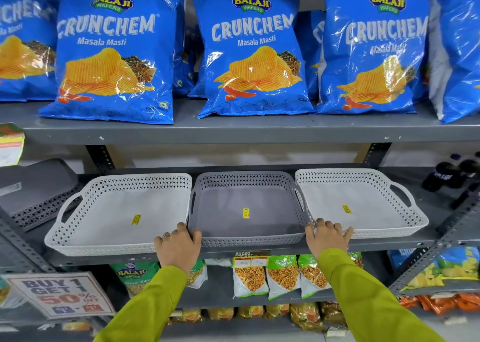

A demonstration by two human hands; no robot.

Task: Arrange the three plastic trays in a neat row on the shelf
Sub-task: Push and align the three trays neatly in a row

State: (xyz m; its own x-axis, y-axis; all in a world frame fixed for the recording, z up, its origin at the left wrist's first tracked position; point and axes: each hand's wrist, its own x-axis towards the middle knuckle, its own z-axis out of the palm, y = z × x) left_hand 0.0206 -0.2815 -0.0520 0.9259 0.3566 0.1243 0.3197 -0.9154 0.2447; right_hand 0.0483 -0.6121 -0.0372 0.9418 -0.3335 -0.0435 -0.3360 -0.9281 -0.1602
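Green sleeves reach up from the bottom edge toward the grey shelf (259, 249). Just left of the left hand (179, 245) sits a white tray (104, 211); that hand's fingers curl over the near left corner of the grey tray (246, 224), gripping it. Between both hands lies this grey tray. Spread flat, the right hand (328, 237) rests where the grey tray meets the right white tray (376, 206), possibly touching both. All three trays stand side by side.
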